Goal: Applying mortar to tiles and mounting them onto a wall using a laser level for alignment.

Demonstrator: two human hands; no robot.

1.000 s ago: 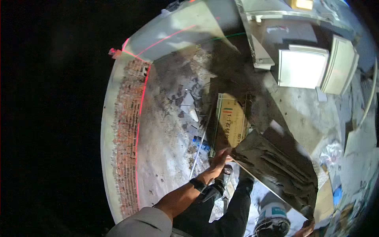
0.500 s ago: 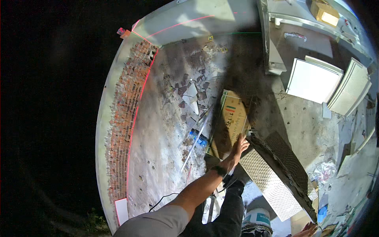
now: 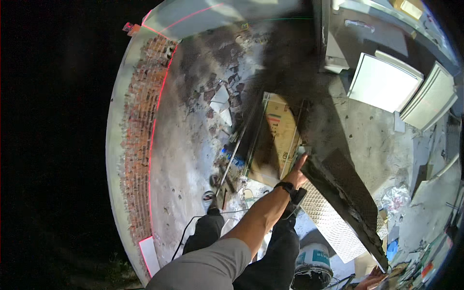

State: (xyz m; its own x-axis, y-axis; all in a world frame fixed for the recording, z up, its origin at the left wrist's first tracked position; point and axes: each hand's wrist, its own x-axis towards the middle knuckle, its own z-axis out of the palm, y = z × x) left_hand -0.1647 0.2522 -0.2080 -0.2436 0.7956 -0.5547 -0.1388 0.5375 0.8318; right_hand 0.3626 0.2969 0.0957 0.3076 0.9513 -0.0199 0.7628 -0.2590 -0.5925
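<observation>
A long, large tile (image 3: 340,205) with thick grey mortar along it slants from the middle toward the lower right. My left hand (image 3: 299,172) grips its far end, thumb up along the edge. At its near corner, low in the picture, is my right hand (image 3: 373,279), its fingers closed around the edge and partly cut off by the frame. Beneath it and on its left lies a tile back with a raised grid pattern (image 3: 329,220). A cardboard carton (image 3: 278,133) lies on the floor just beyond my left hand.
A mortar bucket (image 3: 314,263) stands by my legs. A pole (image 3: 231,162) and blue bottles (image 3: 233,157) lie left of the carton, with broken shards (image 3: 220,104) farther off. White panels (image 3: 385,82) are at the upper right. A low brick wall (image 3: 145,135) borders the left.
My left hand has gone from spread fingers by the tile's far end to gripping it. My left leg and shoe have come into view at left. The whole view has shifted slightly.
</observation>
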